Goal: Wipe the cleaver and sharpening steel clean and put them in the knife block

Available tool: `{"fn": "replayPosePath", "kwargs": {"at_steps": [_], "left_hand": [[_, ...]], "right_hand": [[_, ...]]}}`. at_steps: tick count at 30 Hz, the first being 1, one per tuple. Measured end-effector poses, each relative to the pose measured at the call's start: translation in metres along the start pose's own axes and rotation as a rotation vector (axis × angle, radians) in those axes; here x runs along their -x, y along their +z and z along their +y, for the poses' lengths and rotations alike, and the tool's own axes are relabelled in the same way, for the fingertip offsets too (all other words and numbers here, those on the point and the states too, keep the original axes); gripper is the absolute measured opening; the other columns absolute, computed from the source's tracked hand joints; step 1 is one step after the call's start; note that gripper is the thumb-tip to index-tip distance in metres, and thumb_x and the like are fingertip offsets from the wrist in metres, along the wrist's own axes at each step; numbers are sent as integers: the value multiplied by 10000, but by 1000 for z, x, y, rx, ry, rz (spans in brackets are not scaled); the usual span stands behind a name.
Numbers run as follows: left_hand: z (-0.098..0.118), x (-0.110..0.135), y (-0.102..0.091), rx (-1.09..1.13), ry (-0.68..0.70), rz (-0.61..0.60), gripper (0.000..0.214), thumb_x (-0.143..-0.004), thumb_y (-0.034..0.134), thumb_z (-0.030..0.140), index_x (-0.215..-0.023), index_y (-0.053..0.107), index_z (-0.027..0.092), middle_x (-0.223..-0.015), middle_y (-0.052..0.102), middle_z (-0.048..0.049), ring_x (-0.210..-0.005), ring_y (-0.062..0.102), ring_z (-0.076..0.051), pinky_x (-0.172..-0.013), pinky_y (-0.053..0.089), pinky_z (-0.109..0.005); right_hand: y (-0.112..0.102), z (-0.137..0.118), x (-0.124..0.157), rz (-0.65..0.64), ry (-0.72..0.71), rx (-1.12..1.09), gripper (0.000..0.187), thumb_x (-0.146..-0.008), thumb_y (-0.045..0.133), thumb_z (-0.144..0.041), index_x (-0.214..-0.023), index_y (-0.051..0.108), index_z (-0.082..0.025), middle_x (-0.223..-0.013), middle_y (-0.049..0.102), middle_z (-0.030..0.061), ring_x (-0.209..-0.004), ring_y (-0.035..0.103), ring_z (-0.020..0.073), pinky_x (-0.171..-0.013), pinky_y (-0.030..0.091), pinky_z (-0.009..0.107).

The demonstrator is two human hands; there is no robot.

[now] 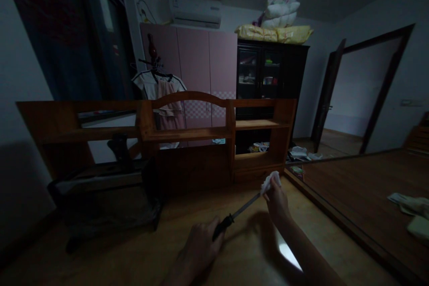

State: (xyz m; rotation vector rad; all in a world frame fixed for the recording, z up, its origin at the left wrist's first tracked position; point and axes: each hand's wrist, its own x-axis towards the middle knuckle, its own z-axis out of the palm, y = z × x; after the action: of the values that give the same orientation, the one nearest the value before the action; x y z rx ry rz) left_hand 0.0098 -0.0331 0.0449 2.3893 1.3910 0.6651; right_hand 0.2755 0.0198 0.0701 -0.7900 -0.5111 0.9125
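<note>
My left hand point(200, 243) is closed around the black handle of what looks like a sharpening steel point(246, 205), with a small guard and a long, thin grey shaft. It slants up and to the right above the wooden tabletop point(181, 210). At its far end, my right hand point(277, 201) pinches a crumpled white tissue point(270, 182) around or against the tip. The tissue hides the tip itself.
A wooden shelf unit point(191, 133) spans the back of the tabletop. On the left stands a dark glass-sided case point(110, 196) with a black object point(120, 152) on top. A raised wooden edge point(330, 209) runs along the right, with pale cloths point(414, 205) lying beyond it.
</note>
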Motion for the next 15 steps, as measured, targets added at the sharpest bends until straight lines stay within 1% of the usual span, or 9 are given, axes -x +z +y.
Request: {"fn": "replayPosePath", "kwargs": {"at_steps": [2, 4, 7, 10, 13, 15], "left_hand": [[0, 1, 1, 4, 9, 3, 272, -890, 521, 273, -1128, 651, 247, -972, 734, -45, -869, 678, -232, -731, 433, -292], [-2, 2, 1, 24, -3, 17, 253, -890, 522, 276, -1099, 662, 245, -944, 733, -46, -854, 677, -226, -724, 431, -287], [-7, 1, 0, 61, -36, 51, 252, -895, 517, 287, -1086, 672, 231, -963, 731, -60, -871, 677, -220, -742, 438, -280], [-13, 0, 0, 77, -42, 75, 265, -893, 511, 274, -1103, 669, 234, -999, 730, -57, -897, 678, -226, -754, 443, -283], [-15, -2, 1, 83, -42, 67, 259, -888, 519, 284, -1095, 667, 238, -986, 733, -49, -883, 685, -226, -744, 447, -277], [-16, -3, 3, 87, -48, 66, 256, -884, 526, 284, -1095, 664, 237, -991, 735, -51, -891, 688, -226, -751, 448, -272]], "right_hand": [[-2, -3, 0, 47, -26, 9, 393, -732, 728, -522, -961, 575, -241, -794, 591, -26, -659, 559, 134, -550, 449, 211], [-1, 0, 3, 39, -25, 39, 441, -732, 724, -553, -1016, 574, -251, -845, 607, -18, -708, 573, 145, -573, 457, 217], [5, 11, 10, -58, 5, 96, 471, -737, 730, -553, -1059, 574, -248, -892, 623, -4, -770, 584, 165, -605, 463, 232], [13, 24, 19, -151, 47, 115, 467, -760, 711, -563, -1060, 575, -233, -848, 617, 0, -727, 572, 170, -579, 439, 241], [19, 33, 30, -256, 73, 150, 403, -799, 678, -561, -986, 581, -217, -755, 583, -6, -650, 531, 161, -548, 406, 246], [23, 39, 38, -344, 98, 164, 357, -819, 662, -553, -925, 584, -221, -726, 562, -9, -638, 521, 161, -562, 408, 254]]}}
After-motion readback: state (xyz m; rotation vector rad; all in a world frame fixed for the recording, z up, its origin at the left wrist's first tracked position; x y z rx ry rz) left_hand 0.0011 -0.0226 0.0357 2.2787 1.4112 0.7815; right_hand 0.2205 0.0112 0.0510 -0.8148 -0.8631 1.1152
